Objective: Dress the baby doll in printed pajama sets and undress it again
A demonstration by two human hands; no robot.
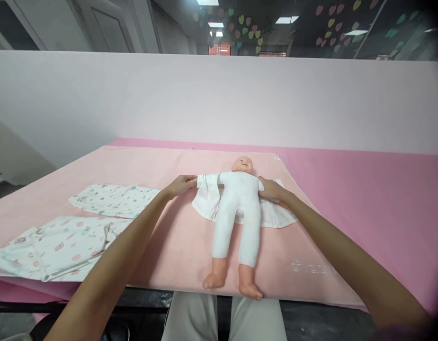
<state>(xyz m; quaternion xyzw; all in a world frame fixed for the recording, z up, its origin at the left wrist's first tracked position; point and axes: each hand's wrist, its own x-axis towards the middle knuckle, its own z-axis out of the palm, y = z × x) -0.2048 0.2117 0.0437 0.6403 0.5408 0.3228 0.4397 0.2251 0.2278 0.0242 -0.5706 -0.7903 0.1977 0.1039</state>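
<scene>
A baby doll (238, 203) with a white cloth body lies on its back on the pink mat, head away from me and bare feet near the front edge. A white garment (207, 201) is spread under it, with a sleeve around the doll's arm on the left. My left hand (182, 185) is closed at that sleeve's cuff, where the doll's hand is hidden. My right hand (271, 189) is closed at the doll's upper arm on the right; its fingertips are partly hidden, and what they grip is unclear. The doll's other hand shows below my right wrist.
Two folded printed garments, one (114, 200) farther back and one (58, 246) nearer, lie on the left of the pink mat (162, 163). A darker pink surface (364, 203) extends to the right. A low white wall (219, 99) stands behind.
</scene>
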